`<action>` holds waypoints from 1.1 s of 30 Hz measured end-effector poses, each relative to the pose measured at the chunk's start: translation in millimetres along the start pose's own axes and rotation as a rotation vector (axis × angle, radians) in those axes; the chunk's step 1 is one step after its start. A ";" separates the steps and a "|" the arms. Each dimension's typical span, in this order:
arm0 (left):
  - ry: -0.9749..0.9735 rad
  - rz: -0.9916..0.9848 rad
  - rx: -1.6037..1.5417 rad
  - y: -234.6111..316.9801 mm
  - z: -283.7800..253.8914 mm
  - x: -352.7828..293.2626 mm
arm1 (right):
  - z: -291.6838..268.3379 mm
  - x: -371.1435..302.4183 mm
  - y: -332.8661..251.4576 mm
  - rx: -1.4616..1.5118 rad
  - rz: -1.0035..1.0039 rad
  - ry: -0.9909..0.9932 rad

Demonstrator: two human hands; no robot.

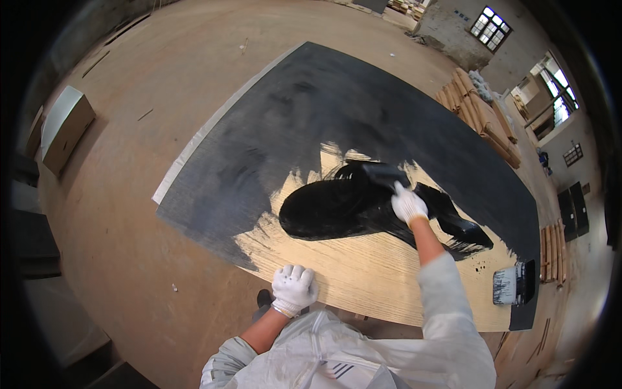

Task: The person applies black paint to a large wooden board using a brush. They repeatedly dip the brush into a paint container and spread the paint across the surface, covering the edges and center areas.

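A large wooden board (pixel 363 272) lies in front of me, its far part coated dark and its near strip bare pale grain. Thick wet black paint (pixel 317 211) is pooled across the middle. Gloved in white, my right hand (pixel 409 204) is closed around a dark, wide-headed spreading tool (pixel 382 174). The tool is in the black paint, slightly blurred, and its exact kind is hard to make out. My left hand (pixel 295 286), also in a white glove, is curled into a fist at the board's near edge, with nothing visible in it.
A white paint container (pixel 505 286) streaked black stands on the board's right corner. Brown wrapped bundles (pixel 476 110) lie beyond the far right side. A cardboard box (pixel 67 129) stands on the floor at left, with dark panels (pixel 35 236) nearer me.
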State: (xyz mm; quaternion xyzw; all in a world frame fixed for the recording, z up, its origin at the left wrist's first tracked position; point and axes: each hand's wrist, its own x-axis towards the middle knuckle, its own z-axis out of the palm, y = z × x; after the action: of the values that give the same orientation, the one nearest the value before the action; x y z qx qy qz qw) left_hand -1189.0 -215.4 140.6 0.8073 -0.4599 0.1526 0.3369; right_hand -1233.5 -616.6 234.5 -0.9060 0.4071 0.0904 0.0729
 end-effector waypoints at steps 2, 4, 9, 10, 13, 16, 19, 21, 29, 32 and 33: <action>0.008 0.019 -0.023 2.6 3.4 2.0 | -0.9 43.0 -25.1 0.088 0.026 0.032; 0.024 0.010 -0.020 -1.2 3.8 0.9 | -2.2 24.8 -101.0 0.045 -0.090 -0.058; 0.037 -0.023 0.035 -8.3 -5.7 -6.0 | -4.0 -73.0 -108.9 -0.118 -0.359 -0.167; 0.040 -0.017 0.026 -4.1 -6.1 -0.6 | -3.6 -49.6 -82.3 -0.083 -0.301 -0.069; 0.026 -0.011 0.002 0.3 -2.1 0.7 | -4.9 26.6 -83.2 -0.030 -0.150 -0.046; 0.014 0.004 0.000 -1.1 4.1 -3.5 | 8.5 16.6 -147.9 -0.019 -0.267 -0.034; 0.051 -0.015 0.024 -8.5 -2.8 -10.3 | 35.9 -86.2 -161.2 -0.027 -0.660 -0.111; 0.068 -0.011 0.038 -6.7 -1.5 -8.9 | 24.9 -96.5 -129.2 -0.195 -0.570 -0.113; -0.021 0.057 0.034 1.6 1.0 -14.9 | 21.0 -110.4 -200.8 -0.166 -0.701 -0.148; -0.185 0.102 -0.077 27.3 -5.8 -14.0 | 18.5 -117.4 -155.2 -0.218 -0.670 -0.189; -0.215 0.112 -0.087 32.8 -2.6 -13.7 | 2.7 -99.4 -148.1 -0.230 -0.586 -0.200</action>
State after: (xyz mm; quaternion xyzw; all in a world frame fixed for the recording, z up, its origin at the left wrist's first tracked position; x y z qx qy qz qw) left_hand -1223.8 -216.3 148.2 0.7768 -0.5439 0.0636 0.3111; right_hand -1187.4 -446.7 262.7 -0.9735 0.1072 0.1994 0.0325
